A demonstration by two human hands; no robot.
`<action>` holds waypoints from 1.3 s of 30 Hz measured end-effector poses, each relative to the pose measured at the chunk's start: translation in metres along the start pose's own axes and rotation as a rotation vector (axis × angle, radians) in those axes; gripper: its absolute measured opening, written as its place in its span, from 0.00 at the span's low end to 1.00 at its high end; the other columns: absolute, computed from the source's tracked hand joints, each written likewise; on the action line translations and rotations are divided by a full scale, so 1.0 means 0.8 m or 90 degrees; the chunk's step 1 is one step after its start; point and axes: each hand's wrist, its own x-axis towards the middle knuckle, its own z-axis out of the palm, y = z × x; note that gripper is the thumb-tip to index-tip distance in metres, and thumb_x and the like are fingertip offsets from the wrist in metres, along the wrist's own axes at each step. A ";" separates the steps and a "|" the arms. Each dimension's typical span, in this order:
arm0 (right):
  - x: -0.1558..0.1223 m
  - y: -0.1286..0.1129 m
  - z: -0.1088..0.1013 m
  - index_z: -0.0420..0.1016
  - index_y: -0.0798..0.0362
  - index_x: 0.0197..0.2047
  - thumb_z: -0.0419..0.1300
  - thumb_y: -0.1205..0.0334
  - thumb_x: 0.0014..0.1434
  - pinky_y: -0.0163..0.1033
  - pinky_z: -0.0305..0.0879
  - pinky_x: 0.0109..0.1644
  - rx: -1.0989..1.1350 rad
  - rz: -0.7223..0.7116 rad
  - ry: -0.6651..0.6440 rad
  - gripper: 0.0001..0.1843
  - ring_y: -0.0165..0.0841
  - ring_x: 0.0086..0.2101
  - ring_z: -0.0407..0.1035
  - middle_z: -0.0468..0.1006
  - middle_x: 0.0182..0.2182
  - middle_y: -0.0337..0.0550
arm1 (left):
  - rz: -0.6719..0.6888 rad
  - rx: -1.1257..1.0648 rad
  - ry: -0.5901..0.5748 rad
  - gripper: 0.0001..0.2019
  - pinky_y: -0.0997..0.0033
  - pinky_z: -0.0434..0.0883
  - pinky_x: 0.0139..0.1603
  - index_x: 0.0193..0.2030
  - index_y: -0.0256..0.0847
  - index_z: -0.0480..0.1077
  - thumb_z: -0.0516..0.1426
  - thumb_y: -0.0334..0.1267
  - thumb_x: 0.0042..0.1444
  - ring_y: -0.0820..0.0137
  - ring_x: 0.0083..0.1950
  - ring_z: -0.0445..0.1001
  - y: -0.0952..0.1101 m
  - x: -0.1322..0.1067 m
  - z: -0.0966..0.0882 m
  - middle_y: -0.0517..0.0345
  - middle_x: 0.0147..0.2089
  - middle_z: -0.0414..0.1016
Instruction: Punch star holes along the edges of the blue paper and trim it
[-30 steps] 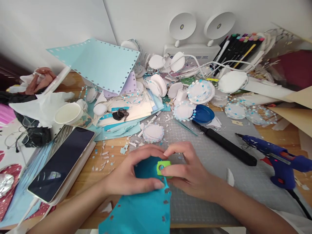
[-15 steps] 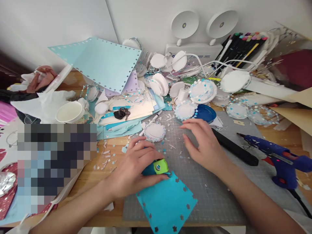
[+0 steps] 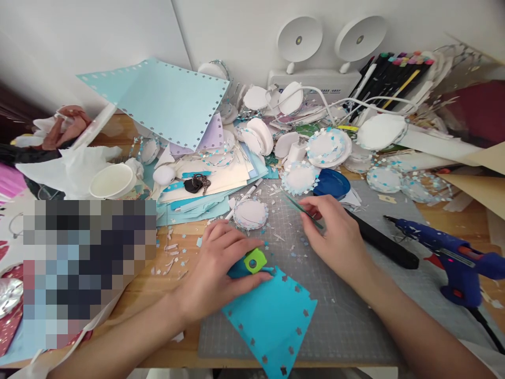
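Observation:
My left hand (image 3: pixel 219 263) is closed around a lime-green craft punch (image 3: pixel 255 261). A bright blue sheet of paper (image 3: pixel 268 316), with small flower-shaped holes along its edges, runs into the punch and hangs over the table's front edge. Between the thumb and fingers of my right hand (image 3: pixel 335 231) is a thin dark-green pair of tweezers (image 3: pixel 303 209), pointing up and to the left over the mat. A white disc with a pale-blue star trim (image 3: pixel 250 213) lies just beyond my left hand. Another star-trimmed disc (image 3: pixel 300 179) lies past the tweezers' tip.
A grey cutting mat (image 3: pixel 339 326) carries paper scraps and small stars. On the right lie a black bar (image 3: pixel 382 239) and a blue glue gun (image 3: pixel 453 252). Stacked papers (image 3: pixel 209 205), a blue lid (image 3: pixel 333 183), a white cup (image 3: pixel 112 181) and a two-headed lamp (image 3: pixel 311 79) stand behind.
My right hand has taken up the tweezers from the mat and lifted them. The green punch has tilted and shifted slightly up and left in my left hand, the blue paper turning with it.

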 end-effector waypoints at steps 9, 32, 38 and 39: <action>-0.007 -0.033 -0.027 0.72 0.46 0.40 0.63 0.67 0.56 0.35 0.71 0.31 0.480 0.112 -0.009 0.09 0.32 0.33 0.73 0.77 0.34 0.40 | 0.005 0.019 0.060 0.20 0.58 0.59 0.53 0.41 0.41 0.68 0.63 0.53 0.50 0.66 0.38 0.69 0.000 -0.001 -0.001 0.58 0.35 0.73; -0.030 -0.056 -0.007 0.67 0.49 0.40 0.55 0.75 0.60 0.44 0.73 0.41 0.482 -0.027 -0.043 0.11 0.36 0.38 0.73 0.75 0.34 0.43 | 0.008 0.046 0.090 0.19 0.61 0.62 0.44 0.35 0.38 0.71 0.63 0.54 0.49 0.70 0.29 0.65 0.001 -0.003 0.013 0.62 0.24 0.67; -0.036 -0.058 -0.005 0.66 0.49 0.39 0.55 0.76 0.59 0.42 0.72 0.38 0.475 -0.011 -0.014 0.11 0.35 0.37 0.72 0.73 0.33 0.43 | 0.007 0.049 0.075 0.19 0.61 0.62 0.45 0.35 0.37 0.71 0.63 0.53 0.49 0.69 0.30 0.66 0.002 -0.003 0.014 0.61 0.25 0.68; -0.036 -0.059 -0.005 0.66 0.49 0.39 0.55 0.75 0.59 0.41 0.73 0.37 0.480 -0.005 -0.012 0.10 0.35 0.36 0.72 0.73 0.32 0.43 | 0.006 0.049 0.074 0.19 0.60 0.62 0.45 0.35 0.37 0.71 0.63 0.53 0.49 0.69 0.30 0.66 0.002 -0.003 0.014 0.61 0.25 0.68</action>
